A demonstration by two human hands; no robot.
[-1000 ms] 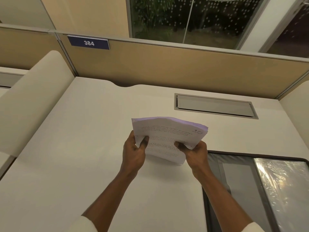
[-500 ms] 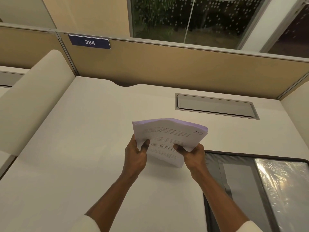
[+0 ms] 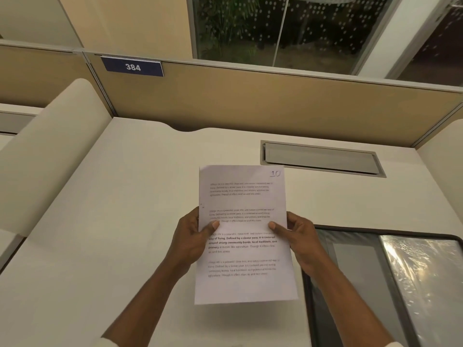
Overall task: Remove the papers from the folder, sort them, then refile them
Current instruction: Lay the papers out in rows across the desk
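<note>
The papers (image 3: pixel 243 196) stood upright between both hands, lifted clear of the desk (image 3: pixel 112 234), a handwritten 10 in the top corner. The left hand (image 3: pixel 191 240) pinched the left edge, thumb across the print and fingers curled behind. The right hand (image 3: pixel 302 240) matched it on the right edge. Thin, light, floppy sheets, I'd say, likely to sag or fan apart, so mid-edge grips on both sides looked right. The open folder (image 3: pixel 350 271) lay just right of the right hand.
</note>
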